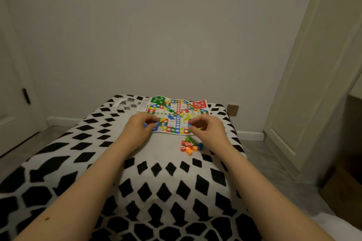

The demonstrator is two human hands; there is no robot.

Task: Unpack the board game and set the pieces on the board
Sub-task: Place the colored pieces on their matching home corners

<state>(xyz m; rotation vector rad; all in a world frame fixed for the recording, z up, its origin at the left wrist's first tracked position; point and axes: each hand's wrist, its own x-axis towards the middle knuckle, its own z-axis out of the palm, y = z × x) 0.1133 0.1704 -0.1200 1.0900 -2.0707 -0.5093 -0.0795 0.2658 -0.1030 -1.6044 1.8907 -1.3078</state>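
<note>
Your bed (58, 162), under its black-and-white diamond blanket, carries the paper board (177, 112) at twelve o'clock, creased from folding, so both hands rest on its near edge, probably to keep it flat. Your left hand (140, 126) has curled fingers on the blue corner at ten o'clock, apparently pinching something blue, and your right hand (207, 129) pinches a small blue piece (189, 120) at two o'clock. The remaining pieces (189, 146) sit heaped just below the board, beside your right wrist, which could knock them; clear packaging (125, 102) lies beyond at eleven o'clock.
</note>
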